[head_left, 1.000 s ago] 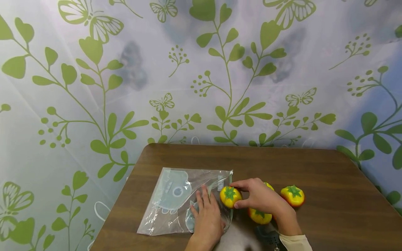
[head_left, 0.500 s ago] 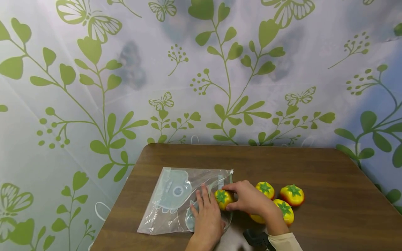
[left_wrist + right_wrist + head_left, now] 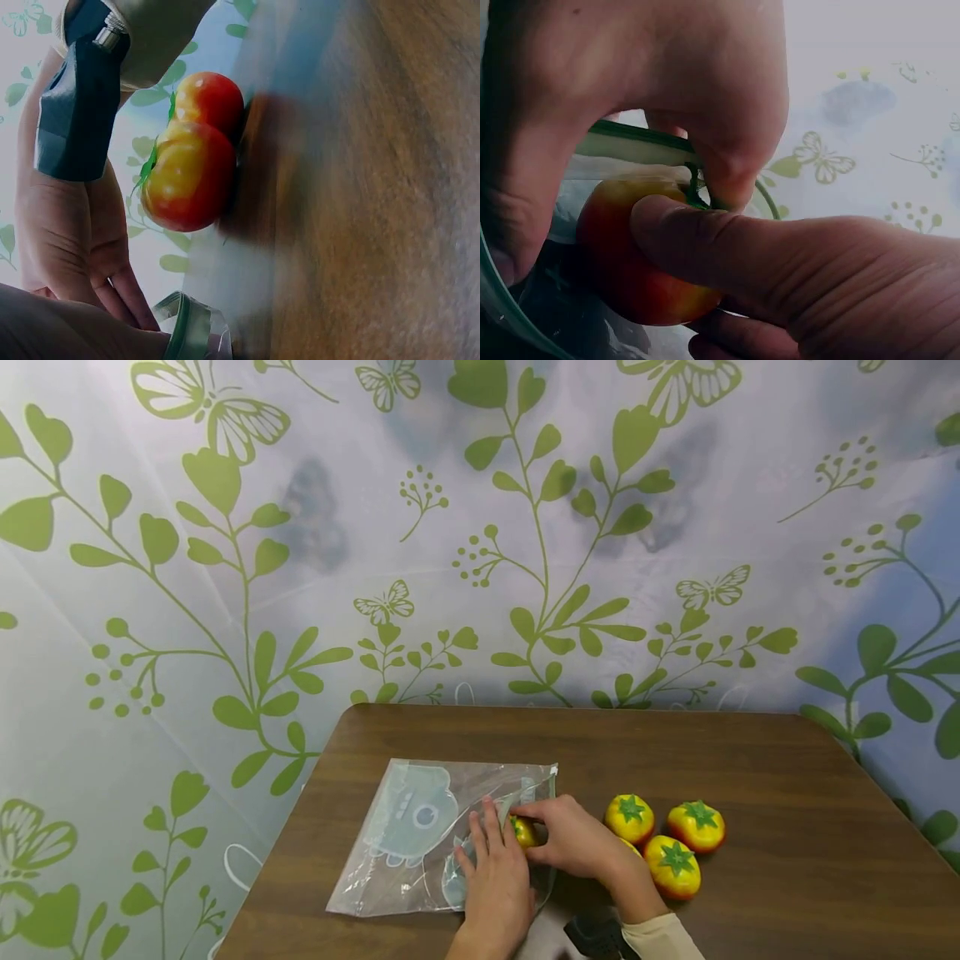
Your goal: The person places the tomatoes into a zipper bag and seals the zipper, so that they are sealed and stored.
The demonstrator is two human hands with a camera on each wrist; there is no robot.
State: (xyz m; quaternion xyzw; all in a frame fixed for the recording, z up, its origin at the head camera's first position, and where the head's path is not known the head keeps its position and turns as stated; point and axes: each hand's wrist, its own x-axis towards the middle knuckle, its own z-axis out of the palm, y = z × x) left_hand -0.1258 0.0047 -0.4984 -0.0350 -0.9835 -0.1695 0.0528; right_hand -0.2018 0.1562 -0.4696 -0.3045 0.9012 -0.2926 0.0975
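Note:
A clear plastic zip bag (image 3: 472, 781) with a pale blue cartoon print lies flat on the table, its mouth towards the right. My left hand (image 3: 498, 885) rests on it, fingers straight and spread beside the mouth. In the right wrist view the green zip rim (image 3: 630, 131) gapes around a glossy red-yellow tomato (image 3: 615, 255), partly inside. My right hand (image 3: 573, 839) grips that tomato, the thumb across its side; the head view shows only a bit of it. Beyond the right hand stand more tomatoes (image 3: 673, 867), one partly hidden by the wrist.
The brown wooden table (image 3: 757, 768) has a rounded far edge against a patterned curtain (image 3: 450, 527). A black wrist device (image 3: 596, 935) sits under the right wrist. White loops (image 3: 238, 864) show beside the table's left edge.
My right hand has moved left with the tomato, from beside the bag's mouth into it. More of the other tomatoes shows now. The left hand has stayed in place.

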